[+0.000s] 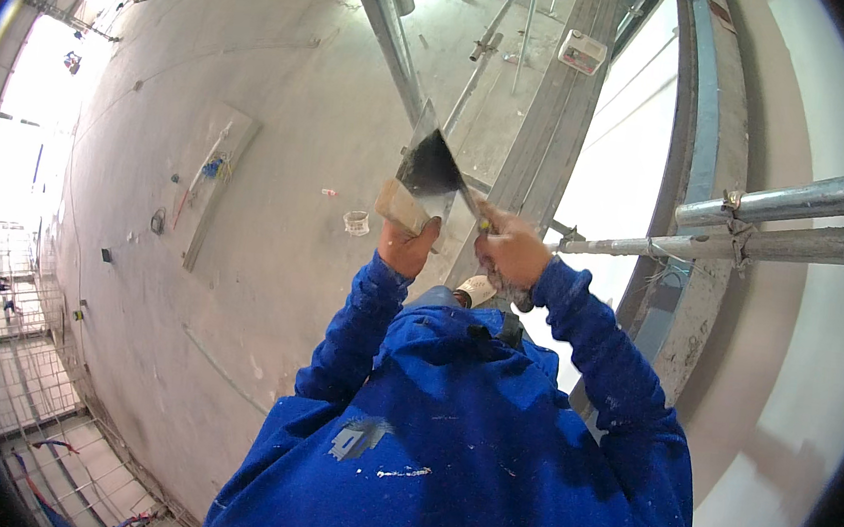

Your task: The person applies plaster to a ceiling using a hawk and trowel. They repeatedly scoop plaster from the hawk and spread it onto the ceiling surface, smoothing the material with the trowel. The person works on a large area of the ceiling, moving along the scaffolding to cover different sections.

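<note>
1. the left hand (409, 250) is raised near the centre of the frame, grasping a pale block-shaped piece (403, 207); its forearm slants up and rightward from below.
2. the right hand (515, 252), just right of centre, is curled around the handle of a dark-bladed scraper (432, 167); that forearm slants up and leftward from the lower right.
3. the scraper's blade points to the upper left, above the pale piece; i cannot tell whether they touch.
4. grey planks (553, 124) stretch toward the upper right.
</note>
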`<control>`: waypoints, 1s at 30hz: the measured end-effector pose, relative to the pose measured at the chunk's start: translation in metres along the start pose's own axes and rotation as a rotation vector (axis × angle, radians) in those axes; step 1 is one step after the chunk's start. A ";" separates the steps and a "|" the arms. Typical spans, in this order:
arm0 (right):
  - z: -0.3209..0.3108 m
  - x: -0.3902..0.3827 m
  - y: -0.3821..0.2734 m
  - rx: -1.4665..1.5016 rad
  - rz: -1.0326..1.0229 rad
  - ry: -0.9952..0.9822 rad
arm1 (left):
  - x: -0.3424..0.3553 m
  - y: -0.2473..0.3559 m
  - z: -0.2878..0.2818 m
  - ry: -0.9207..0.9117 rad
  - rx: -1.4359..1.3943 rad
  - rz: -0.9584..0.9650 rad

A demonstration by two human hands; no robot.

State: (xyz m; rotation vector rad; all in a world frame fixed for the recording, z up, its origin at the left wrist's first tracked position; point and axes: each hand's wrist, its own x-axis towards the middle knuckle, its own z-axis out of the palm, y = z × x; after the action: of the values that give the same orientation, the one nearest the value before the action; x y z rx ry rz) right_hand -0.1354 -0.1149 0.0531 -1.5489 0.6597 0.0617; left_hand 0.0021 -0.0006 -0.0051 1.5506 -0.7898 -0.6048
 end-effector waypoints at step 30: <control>0.025 -0.038 -0.015 -0.150 0.028 -0.001 | -0.009 0.015 0.000 0.327 -0.638 0.108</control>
State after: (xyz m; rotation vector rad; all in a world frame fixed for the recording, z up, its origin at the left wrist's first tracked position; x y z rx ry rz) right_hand -0.1514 -0.0790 0.0798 -1.6831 0.6882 0.1358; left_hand -0.0055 0.0062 0.0091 0.9743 -0.3726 -0.4473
